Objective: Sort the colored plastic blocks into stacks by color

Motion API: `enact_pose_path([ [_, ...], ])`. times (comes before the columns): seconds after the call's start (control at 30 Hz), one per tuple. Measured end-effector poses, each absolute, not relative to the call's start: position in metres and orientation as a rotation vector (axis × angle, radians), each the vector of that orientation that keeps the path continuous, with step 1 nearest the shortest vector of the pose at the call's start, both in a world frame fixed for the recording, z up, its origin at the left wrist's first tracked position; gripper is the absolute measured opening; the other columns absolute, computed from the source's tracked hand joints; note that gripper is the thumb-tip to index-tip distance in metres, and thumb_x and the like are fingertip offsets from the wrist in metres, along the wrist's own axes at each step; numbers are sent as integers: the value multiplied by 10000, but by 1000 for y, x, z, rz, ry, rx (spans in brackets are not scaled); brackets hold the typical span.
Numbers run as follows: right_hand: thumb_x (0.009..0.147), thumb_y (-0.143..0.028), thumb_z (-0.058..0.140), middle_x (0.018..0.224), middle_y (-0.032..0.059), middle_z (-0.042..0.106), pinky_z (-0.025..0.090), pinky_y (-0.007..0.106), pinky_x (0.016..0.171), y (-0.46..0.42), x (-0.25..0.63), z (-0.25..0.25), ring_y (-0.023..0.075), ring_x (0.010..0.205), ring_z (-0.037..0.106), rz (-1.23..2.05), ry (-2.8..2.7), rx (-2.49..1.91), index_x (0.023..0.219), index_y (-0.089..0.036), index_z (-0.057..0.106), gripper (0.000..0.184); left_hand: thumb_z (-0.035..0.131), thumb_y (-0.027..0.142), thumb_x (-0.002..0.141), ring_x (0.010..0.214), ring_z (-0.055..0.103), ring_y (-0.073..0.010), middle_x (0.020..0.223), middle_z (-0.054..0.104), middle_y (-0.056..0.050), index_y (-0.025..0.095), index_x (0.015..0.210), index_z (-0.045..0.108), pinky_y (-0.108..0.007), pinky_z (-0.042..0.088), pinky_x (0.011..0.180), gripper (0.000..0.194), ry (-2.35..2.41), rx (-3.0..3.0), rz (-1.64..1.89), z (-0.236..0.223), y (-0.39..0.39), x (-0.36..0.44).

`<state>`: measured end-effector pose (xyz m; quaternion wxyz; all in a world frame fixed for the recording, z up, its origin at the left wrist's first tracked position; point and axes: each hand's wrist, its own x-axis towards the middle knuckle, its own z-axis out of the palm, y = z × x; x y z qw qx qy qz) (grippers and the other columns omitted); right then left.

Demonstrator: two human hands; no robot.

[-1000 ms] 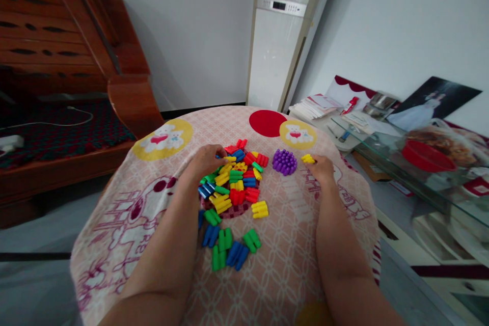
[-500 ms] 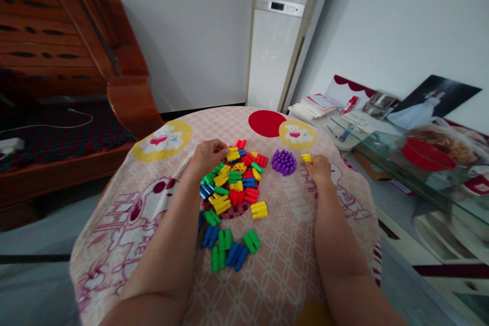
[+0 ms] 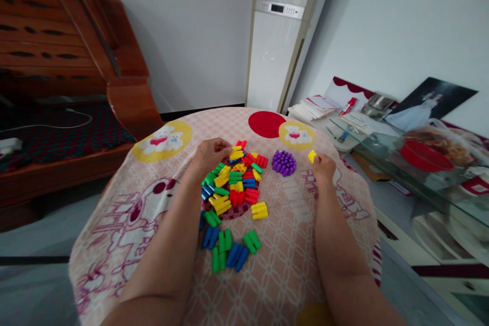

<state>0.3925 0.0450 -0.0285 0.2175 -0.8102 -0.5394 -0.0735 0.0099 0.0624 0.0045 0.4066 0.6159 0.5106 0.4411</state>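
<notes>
The left hand (image 3: 209, 156), thumb and fingers nearly closed, pinches the end of a yellow toy block (image 3: 236, 153) near the far edge of the multicoloured block pile (image 3: 236, 177). The right hand (image 3: 324, 168), fingertips drawn together, grips a second yellow block (image 3: 312, 156), right of the purple cluster (image 3: 283, 162), above the patterned tablecloth (image 3: 282, 270).

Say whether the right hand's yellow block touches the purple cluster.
Apart: the head view shows tablecloth between the yellow block in the right hand and the purple cluster.
</notes>
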Motion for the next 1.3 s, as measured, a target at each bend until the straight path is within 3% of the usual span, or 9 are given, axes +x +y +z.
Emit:
enact_pose_path([
  [0.3, 862, -244, 432, 993, 182, 732, 442, 341, 837, 43, 389, -18, 269, 919, 633, -187, -1357, -2142, 1079, -87, 728, 399, 720, 414, 726, 567, 659, -151, 711, 717, -36, 133, 917, 701, -269, 555, 554, 340, 1215, 1521, 1147, 17, 52, 20],
  [0.43, 863, -275, 469, 979, 157, 738, 467, 344, 874, 39, 359, 10, 254, 921, 645, -158, -1376, -1840, 1004, -112, 734, 341, 757, 482, 705, 570, 641, -143, 677, 696, -29, 128, 935, 711, -248, 527, 533, 425, 1138, 1532, 1123, 27, 45, 31],
  [0.67, 828, -468, 640, 740, 17, 698, 507, 262, 635, 15, 263, 29, 170, 676, 638, 632, -1669, -1230, 978, -170, 743, 349, 767, 507, 688, 692, 682, -166, 812, 729, -61, 135, 905, 688, -300, 578, 666, 438, 980, 1542, 1137, 34, 34, 51],
  [0.9, 825, -420, 622, 700, 5, 673, 478, 225, 552, 15, 248, 19, 138, 611, 618, 770, -1664, -1187, 857, -174, 696, 259, 743, 442, 718, 724, 697, -183, 824, 731, -66, 144, 918, 694, -323, 590, 700, 362, 946, 1620, 1086, 30, 31, 61],
  [1.03, 812, -416, 603, 699, 21, 679, 501, 265, 547, 26, 285, 29, 170, 605, 630, 597, -1513, -1313, 905, -165, 710, 288, 740, 410, 712, 703, 702, -176, 835, 742, -67, 136, 943, 702, -315, 593, 683, 360, 969, 1621, 1116, 31, 33, 59],
  [1.2, 771, -272, 576, 828, 118, 737, 527, 372, 796, 29, 366, 39, 268, 832, 681, -65, -1371, -1869, 895, -130, 759, 263, 727, 426, 721, 656, 701, -180, 787, 746, -67, 131, 965, 704, -268, 560, 571, 384, 1125, 1569, 1134, 36, 36, 46],
  [1.3, 780, -222, 554, 867, 184, 743, 497, 393, 829, 27, 398, 29, 311, 887, 680, -260, -1329, -2198, 879, -109, 778, 269, 738, 445, 707, 670, 708, -188, 792, 751, -70, 135, 952, 701, -265, 557, 566, 397, 1146, 1536, 1140, 36, 37, 41],
])
